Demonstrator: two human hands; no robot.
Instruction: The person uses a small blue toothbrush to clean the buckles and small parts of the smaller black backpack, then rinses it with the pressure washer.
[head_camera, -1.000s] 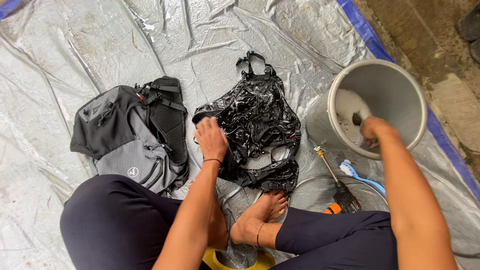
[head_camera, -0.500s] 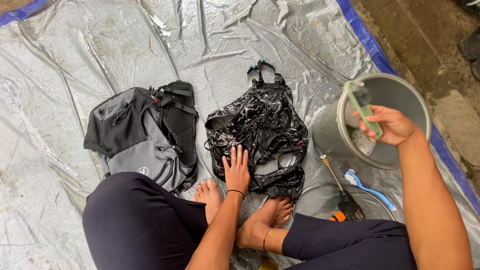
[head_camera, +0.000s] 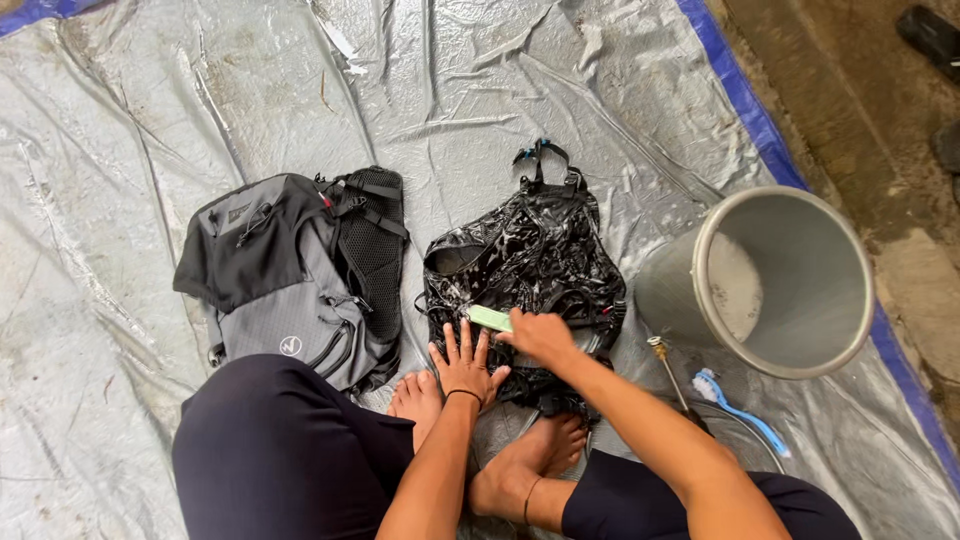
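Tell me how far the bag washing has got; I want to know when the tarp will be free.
Done, it seems: the black bag is already wet and glossy. In hand: the right hand presses a pale green brush on it while the left hand lies flat on it. Left: the grey backpack looks dry and untouched; the blue brush lies unused by the bucket.

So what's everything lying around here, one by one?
tarp: one, silver-grey with blue edge, spread over the ground
grey backpack: one, grey and black, on the tarp, left
wet black bag: one, glossy black, centre, under both hands
bucket: one, grey, tipped toward the camera, right
blue brush: one, blue handle, by the bucket
green brush: one, pale green, in the right hand
feet: two, bare, bottom centre
left hand: flat on the black bag
right hand: grips the green brush
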